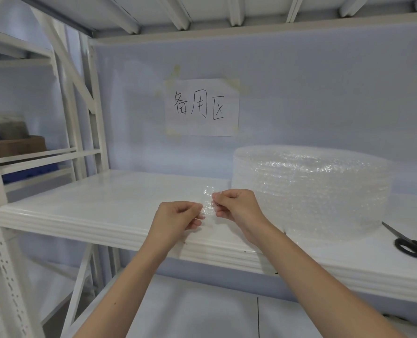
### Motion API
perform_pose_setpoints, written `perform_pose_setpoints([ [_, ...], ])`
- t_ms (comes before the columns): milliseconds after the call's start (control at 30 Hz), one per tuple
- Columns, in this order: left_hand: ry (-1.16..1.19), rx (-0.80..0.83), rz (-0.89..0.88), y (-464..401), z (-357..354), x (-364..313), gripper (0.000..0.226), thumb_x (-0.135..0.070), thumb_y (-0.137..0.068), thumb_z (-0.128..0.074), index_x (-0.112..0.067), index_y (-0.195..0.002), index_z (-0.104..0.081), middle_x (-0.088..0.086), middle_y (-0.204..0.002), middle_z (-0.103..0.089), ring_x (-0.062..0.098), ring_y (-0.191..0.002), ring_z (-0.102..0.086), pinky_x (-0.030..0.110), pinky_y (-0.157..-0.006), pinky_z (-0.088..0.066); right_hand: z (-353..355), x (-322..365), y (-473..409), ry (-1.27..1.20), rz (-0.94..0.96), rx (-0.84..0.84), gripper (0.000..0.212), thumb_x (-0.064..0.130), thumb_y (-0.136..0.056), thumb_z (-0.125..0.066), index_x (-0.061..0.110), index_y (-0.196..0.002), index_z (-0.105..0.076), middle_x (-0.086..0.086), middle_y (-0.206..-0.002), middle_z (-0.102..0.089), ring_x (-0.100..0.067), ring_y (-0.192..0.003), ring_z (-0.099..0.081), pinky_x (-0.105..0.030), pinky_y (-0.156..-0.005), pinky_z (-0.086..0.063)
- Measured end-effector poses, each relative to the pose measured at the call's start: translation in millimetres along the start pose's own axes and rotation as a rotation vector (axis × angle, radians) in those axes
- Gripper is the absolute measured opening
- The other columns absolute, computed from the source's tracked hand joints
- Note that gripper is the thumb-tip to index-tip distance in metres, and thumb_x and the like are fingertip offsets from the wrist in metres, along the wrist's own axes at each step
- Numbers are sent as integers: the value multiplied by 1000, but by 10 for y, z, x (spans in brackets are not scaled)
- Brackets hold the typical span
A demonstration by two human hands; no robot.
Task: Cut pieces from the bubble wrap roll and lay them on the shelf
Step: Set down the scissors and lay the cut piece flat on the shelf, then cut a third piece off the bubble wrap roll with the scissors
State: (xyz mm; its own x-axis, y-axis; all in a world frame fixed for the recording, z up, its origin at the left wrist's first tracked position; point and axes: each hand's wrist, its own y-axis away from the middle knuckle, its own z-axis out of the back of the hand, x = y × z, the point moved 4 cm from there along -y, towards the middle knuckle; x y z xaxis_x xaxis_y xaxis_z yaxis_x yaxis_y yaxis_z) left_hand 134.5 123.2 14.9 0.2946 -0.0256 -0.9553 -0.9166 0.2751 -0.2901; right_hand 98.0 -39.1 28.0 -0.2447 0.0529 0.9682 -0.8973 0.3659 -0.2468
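Note:
A wide roll of clear bubble wrap [309,189] stands on the white shelf [110,203], right of centre. Its loose end [208,202] reaches left from the roll and hangs just above the shelf's front part. My left hand [178,219] and my right hand [234,206] sit side by side, each with curled fingers pinching that loose end. The thin sheet between the two hands is nearly transparent and hard to trace. Black-handled scissors [408,242] lie on the shelf at the far right, apart from both hands.
A paper sign with handwritten characters [202,107] is taped to the back wall. A neighbouring rack at the left holds a cardboard box [19,145] and a blue item [29,174]. A lower shelf [202,313] lies beneath my arms.

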Motion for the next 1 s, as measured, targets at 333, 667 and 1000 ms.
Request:
perform_pose_setpoints([
  [333,-1,-108,59,55,271,-26,15,-13,-93,-58,-7,-94,-71,15,-76,-75,16,-51,-64,24,-52,-56,-130,-189,-99,155,-81,-12,29,5,-83,-72,-11,-102,-55,-19,-66,-59,-25,-49,-52,-34,-49,-50],
  [667,5,-97,29,139,272,-92,26,-8,-95,-44,-9,-99,-69,14,-77,-74,18,-54,-65,27,-57,-59,-192,73,169,1041,257,-76,40,38,-100,-40,9,-126,-52,-9,-126,-51,-33,-111,-54,-38,-87,-41],
  [1000,-7,128,-48,228,-654,-235,21,-8,-94,-51,-12,-99,-71,8,-91,-75,13,-65,-67,24,-70,-60,690,498,1009,947,399,-247,39,31,-94,-43,7,-63,-48,-7,-60,-55,-21,-54,-46,-40,-56,-44],
])
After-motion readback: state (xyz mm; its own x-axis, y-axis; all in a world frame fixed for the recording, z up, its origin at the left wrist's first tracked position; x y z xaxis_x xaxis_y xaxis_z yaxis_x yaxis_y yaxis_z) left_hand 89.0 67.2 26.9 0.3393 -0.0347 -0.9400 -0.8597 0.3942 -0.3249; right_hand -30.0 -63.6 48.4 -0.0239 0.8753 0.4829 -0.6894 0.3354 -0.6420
